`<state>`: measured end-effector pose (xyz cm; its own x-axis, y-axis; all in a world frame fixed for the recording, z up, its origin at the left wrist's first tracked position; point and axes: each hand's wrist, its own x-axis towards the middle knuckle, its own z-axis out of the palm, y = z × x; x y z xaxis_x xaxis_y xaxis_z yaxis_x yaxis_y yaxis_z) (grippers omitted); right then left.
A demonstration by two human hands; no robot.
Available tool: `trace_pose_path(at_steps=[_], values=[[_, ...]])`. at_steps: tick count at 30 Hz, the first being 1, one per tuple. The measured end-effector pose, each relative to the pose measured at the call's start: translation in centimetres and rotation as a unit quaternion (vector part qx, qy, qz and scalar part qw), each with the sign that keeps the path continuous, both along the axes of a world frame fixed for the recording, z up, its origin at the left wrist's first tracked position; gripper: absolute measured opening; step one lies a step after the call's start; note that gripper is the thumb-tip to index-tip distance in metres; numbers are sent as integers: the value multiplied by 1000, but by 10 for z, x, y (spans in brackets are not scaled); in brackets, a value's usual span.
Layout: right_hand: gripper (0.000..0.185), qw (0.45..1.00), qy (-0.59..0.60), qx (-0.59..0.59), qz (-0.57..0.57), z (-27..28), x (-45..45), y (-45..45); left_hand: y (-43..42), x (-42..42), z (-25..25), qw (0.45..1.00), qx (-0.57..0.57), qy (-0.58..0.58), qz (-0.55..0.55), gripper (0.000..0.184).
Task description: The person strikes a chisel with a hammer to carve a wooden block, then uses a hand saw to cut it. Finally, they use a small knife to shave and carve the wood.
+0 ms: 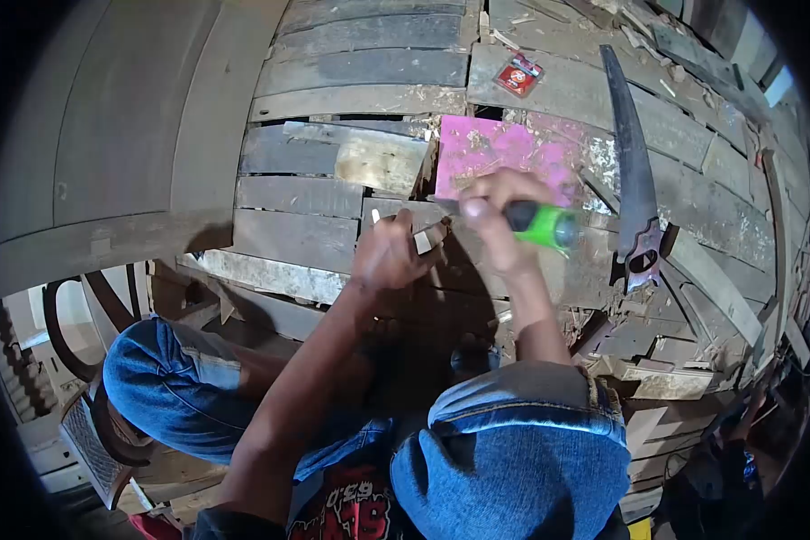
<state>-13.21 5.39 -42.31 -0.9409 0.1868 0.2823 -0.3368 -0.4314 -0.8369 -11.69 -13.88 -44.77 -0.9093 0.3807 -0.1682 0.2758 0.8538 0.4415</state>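
My left hand (390, 254) is closed around a small wood block (431, 237) on the plank floor, and a thin white stick (375, 216) shows beside its fingers. My right hand (502, 216) grips what looks like a chisel by its green-and-black handle (542, 225). Motion smears that hand and the tool. The handle's end points right, while a dark flat blade (446, 204) extends left, close to the block. Whether blade and block touch, I cannot tell. A pink sheet (463, 135) strewn with shavings lies just beyond my right hand.
A handsaw (634, 153) lies to the right. Beyond the pink sheet is a small red packet (518, 75). A pale wood piece (382, 163) rests left of it. Wood scraps (693, 270) lie at the right, a large panel (117, 126) stands left, and a person (738, 450) is at lower right.
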Motion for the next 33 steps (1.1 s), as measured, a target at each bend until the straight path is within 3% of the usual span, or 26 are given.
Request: trace_pose_path(at_steps=[2, 5, 6, 7, 8, 9, 12, 14, 16, 18, 19, 20, 22, 23, 25, 28, 30, 32, 33], values=[[24, 988, -65, 135, 39, -49, 10, -27, -7, 1, -14, 1000, 2, 2, -4, 47], [26, 997, -65, 37, 0, -54, 3, -29, -4, 3, -4, 999, -31, -30, 12, 46], [25, 994, -80, 67, 16, -52, 0, -11, -2, 1, -1, 998, -38, -42, 22, 45], [28, 994, -3, 91, -53, -26, -8, -2, -4, 0, -6, 998, -29, -56, 17, 44], [32, 997, 18, 19, -69, 3, -12, 3, -6, 6, -8, 998, -30, -53, 22, 44], [36, 998, -19, -51, 36, 31, -8, 23, -4, 7, -8, 998, -30, -50, 27, 44], [35, 995, -17, -81, 57, 58, -5, 39, -2, 3, -11, 1000, -1, -19, 23, 43], [32, 1000, -9, 12, -19, 4, -4, 13, -3, 2, -14, 1000, 18, 4, 19, 43], [27, 969, -75, 236, 24, -92, 12, -28, -2, 6, -7, 999, -14, -25, 23, 45], [23, 963, -113, 243, 35, -90, 17, -28, -3, -1, -8, 999, -30, -24, 22, 47], [23, 974, -99, 201, -18, -89, 11, -25, -6, -2, -9, 997, -22, -71, 34, 47], [25, 992, -122, 14, -17, -91, 10, -21, -9, 10, -12, 998, -20, -59, 28, 46], [31, 992, -78, 60, -80, -46, -1, 10, -4, 1, -14, 1000, -7, -8, 17, 45], [35, 995, -27, 41, -92, -19, -5, 22, -3, 1, -9, 999, -18, -41, 20, 45], [32, 997, 56, -50, -10, 24, -4, 47, -3, 3, -13, 999, -22, -27, 17, 45], [32, 995, 22, -91, -44, 29, 7, 37, -3, 3, -16, 1000, 0, -12, 10, 45], [32, 995, -66, -13, -74, -36, 15, 1, -4, 3, -16, 1000, 11, -2, 10, 45], [31, 963, -137, 233, 10, -100, 25, -24, -2, 4, -8, 1000, 4, -17, 11, 44], [31, 974, -119, 194, -3, -94, 24, -25, 0, 2, -7, 1000, 1, -23, 11, 44]])
